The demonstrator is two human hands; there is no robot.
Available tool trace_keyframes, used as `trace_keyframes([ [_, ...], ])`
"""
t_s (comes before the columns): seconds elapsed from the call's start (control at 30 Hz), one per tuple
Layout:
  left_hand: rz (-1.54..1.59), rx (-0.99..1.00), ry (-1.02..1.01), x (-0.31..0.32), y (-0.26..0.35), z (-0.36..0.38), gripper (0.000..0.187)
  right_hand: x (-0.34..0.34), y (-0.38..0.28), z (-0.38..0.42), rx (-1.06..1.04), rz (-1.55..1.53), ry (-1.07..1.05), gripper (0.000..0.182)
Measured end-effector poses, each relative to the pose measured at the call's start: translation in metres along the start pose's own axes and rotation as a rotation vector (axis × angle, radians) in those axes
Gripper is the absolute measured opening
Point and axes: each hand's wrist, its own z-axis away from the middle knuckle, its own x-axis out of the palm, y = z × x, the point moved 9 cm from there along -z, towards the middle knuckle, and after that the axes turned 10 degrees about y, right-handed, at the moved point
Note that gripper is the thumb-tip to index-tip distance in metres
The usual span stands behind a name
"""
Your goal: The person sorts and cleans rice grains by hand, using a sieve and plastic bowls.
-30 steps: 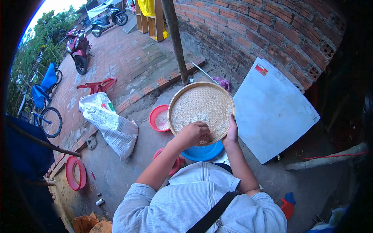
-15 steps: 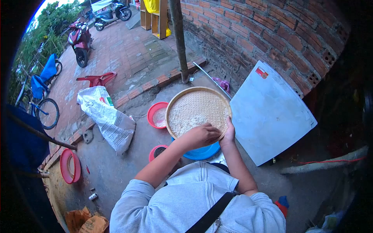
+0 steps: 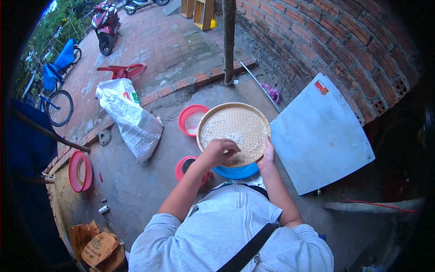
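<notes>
A round woven bamboo winnowing tray [image 3: 244, 119] lies tilted in front of my chest, strewn with pale grains that look like rice [image 3: 232, 136]. At its right rim my right hand [image 3: 267, 156] grips the edge, thumb on top and fingers underneath. My left hand [image 3: 221, 152] is over the lower left part of the tray, its fingers curled together near the grains. Whatever lies between those fingertips is too small to make out. Below the tray shows part of a blue basin [image 3: 236, 172]. A red basin [image 3: 183, 119] with pale grains stands just left of the tray.
Another red basin [image 3: 179, 170] with something dark inside sits by my left forearm. A white sack [image 3: 131, 120] and a red plastic chair piece [image 3: 122, 71] lie farther left. Large white sheets [image 3: 321, 140] lean right, near the brick wall [image 3: 335, 50]. A post [image 3: 229, 41] stands ahead.
My left hand has moved left over the tray and lifted slightly, with its fingers more curled. My right hand keeps its hold on the rim. The whole view has shifted a little.
</notes>
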Motion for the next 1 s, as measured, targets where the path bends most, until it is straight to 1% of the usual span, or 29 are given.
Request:
trace_keyframes([
  [0.07, 0.002, -0.027, 0.092, -0.013, -0.011, 0.007, 0.016, 0.002, -0.002, 0.006, -0.003, -0.001, 0.017, 0.051],
  [0.2, -0.012, -0.160, 0.288, -0.056, -0.041, 0.031, 0.016, -0.013, 0.003, -0.011, -0.017, 0.011, 0.014, 0.050],
  [0.23, -0.025, -0.215, 0.315, -0.064, -0.054, 0.041, 0.016, -0.016, 0.005, -0.013, -0.011, -0.007, 0.020, 0.049],
  [0.27, -0.026, -0.227, 0.325, -0.069, -0.068, 0.054, 0.016, -0.019, 0.007, -0.015, -0.006, -0.027, 0.026, 0.049],
  [0.33, -0.120, -0.383, 0.335, -0.075, -0.109, 0.081, 0.016, -0.021, 0.010, -0.017, -0.007, -0.010, 0.043, 0.049],
  [0.37, -0.114, -0.471, 0.383, -0.078, -0.126, 0.098, 0.017, -0.023, 0.010, -0.016, -0.014, -0.001, 0.084, 0.050],
  [0.4, -0.116, -0.479, 0.390, -0.074, -0.144, 0.112, 0.017, -0.026, 0.011, -0.016, -0.022, 0.009, 0.126, 0.051],
  [0.47, -0.286, -0.658, 0.418, -0.062, -0.203, 0.154, 0.016, -0.029, 0.015, -0.020, -0.023, 0.025, 0.129, 0.050],
  [0.5, -0.284, -0.668, 0.424, -0.053, -0.221, 0.168, 0.016, -0.029, 0.016, -0.020, -0.026, 0.038, 0.151, 0.050],
  [0.57, -0.267, -0.957, 0.260, -0.021, -0.274, 0.210, 0.024, -0.030, 0.020, -0.020, -0.025, 0.058, 0.171, 0.050],
  [0.6, -0.266, -0.963, 0.265, -0.007, -0.292, 0.225, 0.024, -0.030, 0.023, -0.020, -0.020, 0.069, 0.171, 0.050],
  [0.67, -0.427, -0.772, 0.350, 0.007, -0.302, 0.240, 0.042, -0.027, 0.028, -0.018, -0.016, 0.084, 0.167, 0.051],
  [0.7, -0.461, -0.928, 0.276, 0.017, -0.309, 0.251, 0.055, -0.024, 0.029, -0.015, -0.028, 0.089, 0.168, 0.051],
  [0.73, -0.459, -0.927, 0.282, 0.018, -0.311, 0.248, 0.055, -0.020, 0.028, -0.012, -0.042, 0.095, 0.169, 0.051],
  [0.8, -0.122, -1.023, 0.465, 0.022, -0.325, 0.251, 0.054, -0.014, 0.025, -0.009, -0.046, 0.095, 0.162, 0.051],
  [0.83, 0.211, -1.078, 0.510, 0.025, -0.321, 0.242, 0.056, -0.014, 0.025, -0.009, -0.046, 0.089, 0.161, 0.051],
  [0.87, 0.510, -1.141, 0.608, 0.026, -0.314, 0.237, 0.060, -0.016, 0.025, -0.009, -0.046, 0.080, 0.164, 0.051],
  [0.9, 0.812, -1.190, 0.700, 0.012, -0.269, 0.213, 0.064, -0.014, 0.023, -0.012, -0.036, 0.075, 0.122, 0.051],
  [0.93, 0.803, -1.189, 0.691, -0.002, -0.244, 0.198, 0.064, -0.011, 0.022, -0.014, -0.028, 0.069, 0.079, 0.051],
  [1.0, 1.361, -0.837, 0.681, -0.020, -0.189, 0.148, 0.068, -0.005, 0.021, -0.013, -0.024, 0.048, 0.063, 0.050],
])
